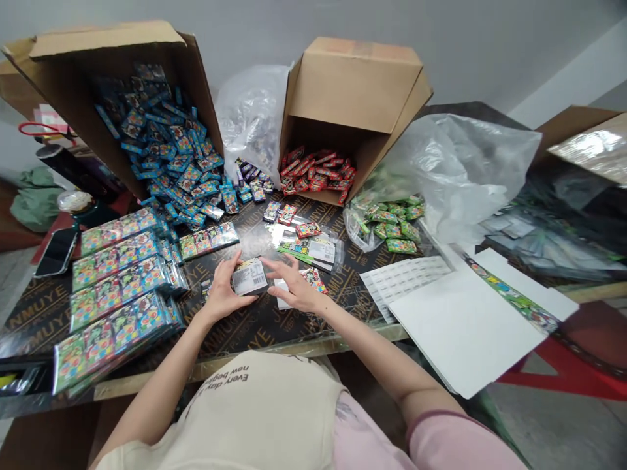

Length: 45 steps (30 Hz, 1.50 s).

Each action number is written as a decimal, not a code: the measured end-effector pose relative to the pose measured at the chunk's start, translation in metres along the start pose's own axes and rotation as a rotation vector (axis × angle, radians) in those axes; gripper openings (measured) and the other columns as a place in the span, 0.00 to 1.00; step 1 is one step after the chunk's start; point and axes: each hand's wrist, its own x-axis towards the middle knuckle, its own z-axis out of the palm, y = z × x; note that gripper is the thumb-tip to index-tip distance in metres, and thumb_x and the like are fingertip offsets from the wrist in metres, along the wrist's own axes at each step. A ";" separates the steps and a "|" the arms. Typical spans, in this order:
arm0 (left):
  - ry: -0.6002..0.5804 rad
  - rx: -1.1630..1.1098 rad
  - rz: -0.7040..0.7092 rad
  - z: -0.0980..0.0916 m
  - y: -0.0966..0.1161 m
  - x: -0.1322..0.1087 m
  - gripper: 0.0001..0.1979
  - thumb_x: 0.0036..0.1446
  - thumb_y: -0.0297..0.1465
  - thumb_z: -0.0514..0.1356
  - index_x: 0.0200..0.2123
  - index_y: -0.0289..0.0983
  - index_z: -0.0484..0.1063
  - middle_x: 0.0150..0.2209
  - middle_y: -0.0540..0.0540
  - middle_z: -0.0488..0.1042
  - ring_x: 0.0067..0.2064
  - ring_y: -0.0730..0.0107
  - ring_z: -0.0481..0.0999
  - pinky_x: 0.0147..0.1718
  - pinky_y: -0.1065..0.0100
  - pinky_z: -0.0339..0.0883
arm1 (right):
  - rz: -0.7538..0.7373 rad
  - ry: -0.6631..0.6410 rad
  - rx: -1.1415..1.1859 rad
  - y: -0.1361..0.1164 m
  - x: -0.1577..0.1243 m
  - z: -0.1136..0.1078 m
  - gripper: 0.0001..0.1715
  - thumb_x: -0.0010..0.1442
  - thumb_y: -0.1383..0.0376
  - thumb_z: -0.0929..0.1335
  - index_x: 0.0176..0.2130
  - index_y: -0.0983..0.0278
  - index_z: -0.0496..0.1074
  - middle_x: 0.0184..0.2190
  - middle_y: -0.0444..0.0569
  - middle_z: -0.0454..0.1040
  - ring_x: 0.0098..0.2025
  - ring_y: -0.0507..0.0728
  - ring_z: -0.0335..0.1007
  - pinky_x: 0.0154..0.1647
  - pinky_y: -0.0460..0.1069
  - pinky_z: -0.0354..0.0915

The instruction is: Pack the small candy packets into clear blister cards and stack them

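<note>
Left hand (223,294) and right hand (296,287) are holding a small labelled packet (249,277) together.
Their fingers (234,266) are curling part-closed around its edges, keeping it between them above the bench (259,329). A small red-and-green packet (313,281) is lying just beside the right hand, packet strips (117,287) are stacking up to the left, and blue packets (171,153) are spilling from a tipped carton (105,39).

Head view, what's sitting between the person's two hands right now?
In the head view, a dark packet with a white label lies between the left hand and the right hand, with fingers of both hands at its edges.
</note>
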 end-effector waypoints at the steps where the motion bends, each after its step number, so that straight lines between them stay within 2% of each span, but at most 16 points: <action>1: 0.002 0.013 -0.004 0.002 -0.002 0.001 0.53 0.40 0.38 0.70 0.66 0.43 0.45 0.52 0.42 0.68 0.54 0.53 0.67 0.58 0.50 0.55 | 0.030 0.051 -0.021 0.012 0.004 -0.003 0.32 0.63 0.53 0.62 0.63 0.54 0.54 0.56 0.51 0.69 0.59 0.61 0.62 0.65 0.63 0.38; 3: -0.006 0.061 -0.013 0.006 -0.008 0.001 0.53 0.41 0.38 0.69 0.66 0.43 0.44 0.52 0.41 0.68 0.54 0.52 0.66 0.58 0.49 0.54 | 0.199 0.297 -0.136 0.045 0.013 -0.011 0.33 0.60 0.51 0.65 0.61 0.57 0.58 0.58 0.54 0.65 0.61 0.64 0.57 0.63 0.64 0.42; 5: -0.042 0.142 -0.023 0.012 -0.016 0.000 0.53 0.41 0.38 0.69 0.66 0.42 0.44 0.51 0.41 0.68 0.54 0.52 0.67 0.59 0.47 0.51 | 0.441 0.533 -0.297 0.086 0.021 -0.021 0.43 0.52 0.47 0.69 0.61 0.61 0.57 0.61 0.61 0.59 0.64 0.70 0.50 0.60 0.67 0.44; 7: -0.110 0.237 -0.047 0.019 -0.025 -0.002 0.51 0.41 0.37 0.69 0.66 0.42 0.47 0.50 0.41 0.68 0.54 0.51 0.67 0.60 0.45 0.48 | 0.605 0.543 -0.399 0.120 0.026 -0.029 0.49 0.46 0.47 0.72 0.61 0.63 0.58 0.59 0.65 0.62 0.61 0.74 0.51 0.56 0.71 0.45; 10: -0.206 0.327 -0.093 0.027 -0.034 -0.005 0.46 0.42 0.36 0.69 0.64 0.43 0.53 0.50 0.40 0.68 0.54 0.50 0.67 0.60 0.41 0.45 | 0.628 0.412 -0.428 0.141 0.028 -0.031 0.37 0.50 0.56 0.70 0.57 0.66 0.64 0.49 0.61 0.71 0.53 0.70 0.62 0.55 0.68 0.49; 14: -0.132 0.291 -0.106 0.030 -0.027 -0.001 0.38 0.47 0.42 0.66 0.60 0.41 0.60 0.55 0.37 0.65 0.59 0.48 0.63 0.61 0.40 0.43 | 0.433 0.393 -0.384 0.128 0.030 -0.024 0.27 0.53 0.64 0.66 0.52 0.67 0.68 0.49 0.60 0.69 0.52 0.66 0.64 0.53 0.58 0.58; 18: -0.068 0.217 -0.070 0.030 -0.014 0.009 0.28 0.54 0.40 0.62 0.57 0.42 0.64 0.57 0.37 0.64 0.60 0.51 0.62 0.61 0.43 0.46 | 0.350 0.238 -0.452 0.118 0.036 -0.020 0.36 0.50 0.63 0.70 0.57 0.65 0.65 0.57 0.61 0.63 0.58 0.69 0.57 0.55 0.61 0.54; 21: -0.086 0.199 -0.040 0.032 -0.011 0.010 0.25 0.54 0.38 0.62 0.55 0.43 0.67 0.57 0.38 0.65 0.60 0.51 0.63 0.61 0.43 0.47 | 0.354 0.128 -0.440 0.119 0.038 -0.017 0.38 0.51 0.55 0.71 0.58 0.64 0.63 0.51 0.59 0.70 0.54 0.68 0.61 0.54 0.61 0.53; 26: -0.095 0.217 -0.049 0.035 -0.014 0.002 0.22 0.54 0.35 0.62 0.53 0.42 0.69 0.55 0.39 0.67 0.58 0.52 0.64 0.60 0.43 0.50 | 0.342 0.139 -0.546 0.112 0.036 0.002 0.38 0.51 0.48 0.70 0.57 0.62 0.65 0.43 0.56 0.72 0.47 0.66 0.64 0.48 0.57 0.55; 31: -0.107 0.204 -0.012 0.031 -0.012 0.003 0.20 0.55 0.35 0.62 0.52 0.41 0.70 0.55 0.39 0.67 0.57 0.54 0.65 0.60 0.44 0.50 | 0.378 0.135 -0.564 0.104 0.040 0.011 0.19 0.59 0.64 0.64 0.49 0.67 0.72 0.36 0.56 0.73 0.42 0.63 0.66 0.43 0.53 0.58; 33: -0.099 0.196 -0.011 0.028 -0.012 0.005 0.20 0.55 0.35 0.62 0.52 0.41 0.70 0.55 0.39 0.67 0.57 0.54 0.65 0.60 0.44 0.50 | 0.351 0.138 -0.550 0.102 0.042 0.008 0.17 0.61 0.66 0.62 0.48 0.66 0.72 0.38 0.56 0.73 0.44 0.62 0.66 0.46 0.53 0.59; 35: -0.094 0.184 -0.017 0.028 -0.012 0.007 0.20 0.55 0.34 0.62 0.52 0.41 0.70 0.55 0.39 0.67 0.57 0.54 0.65 0.59 0.45 0.51 | 0.308 0.143 -0.560 0.102 0.046 0.004 0.22 0.60 0.62 0.65 0.53 0.66 0.69 0.47 0.59 0.71 0.51 0.64 0.63 0.51 0.55 0.58; 37: -0.100 0.166 -0.014 0.029 -0.011 0.007 0.20 0.55 0.34 0.62 0.51 0.41 0.70 0.55 0.39 0.68 0.57 0.54 0.65 0.58 0.46 0.53 | 0.287 0.130 -0.581 0.106 0.050 0.000 0.35 0.55 0.57 0.70 0.60 0.64 0.63 0.58 0.61 0.62 0.59 0.68 0.55 0.55 0.59 0.55; 39: -0.118 0.145 0.007 0.031 -0.009 0.006 0.20 0.55 0.34 0.62 0.51 0.40 0.70 0.54 0.39 0.68 0.57 0.55 0.66 0.58 0.46 0.53 | 0.315 0.080 -0.565 0.113 0.055 -0.002 0.43 0.53 0.56 0.72 0.63 0.62 0.58 0.62 0.62 0.57 0.62 0.71 0.51 0.56 0.62 0.53; 42: -0.138 0.116 0.033 0.031 -0.006 0.003 0.19 0.55 0.34 0.63 0.50 0.40 0.71 0.54 0.39 0.69 0.57 0.55 0.66 0.59 0.45 0.51 | 0.347 0.010 -0.485 0.121 0.059 -0.006 0.39 0.54 0.56 0.70 0.61 0.63 0.60 0.59 0.61 0.63 0.60 0.69 0.57 0.55 0.62 0.54; 45: -0.101 0.054 -0.021 0.026 -0.007 0.002 0.19 0.53 0.34 0.64 0.49 0.40 0.73 0.54 0.39 0.70 0.56 0.54 0.66 0.59 0.46 0.52 | 0.284 0.094 -0.324 0.112 0.059 -0.010 0.28 0.57 0.55 0.68 0.53 0.65 0.69 0.51 0.58 0.71 0.52 0.65 0.66 0.52 0.57 0.57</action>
